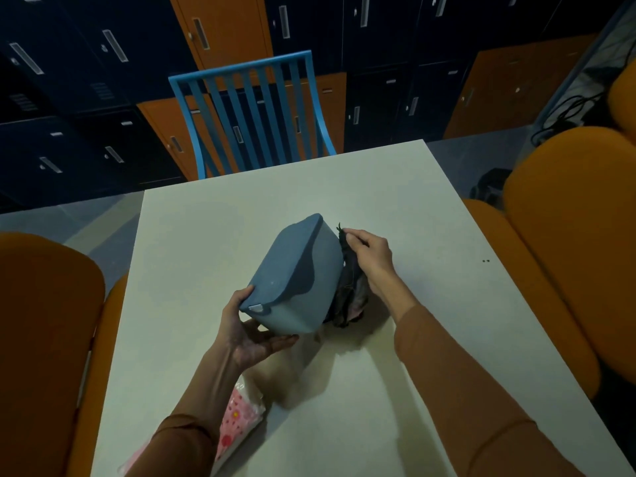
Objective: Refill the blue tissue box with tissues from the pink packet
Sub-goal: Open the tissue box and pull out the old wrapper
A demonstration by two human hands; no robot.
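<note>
Pink packet (237,421) lies nearest; left fingers (275,342) clasp the tilted blue tissue box (292,270), right fingers (354,235) pinch dark fabric (349,287), perhaps.

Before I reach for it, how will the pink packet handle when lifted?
The pink packet looks like thin, crinkled film, so probably soft, floppy and light. It lies near the table's left edge, so a careless push may slide it off.
</note>
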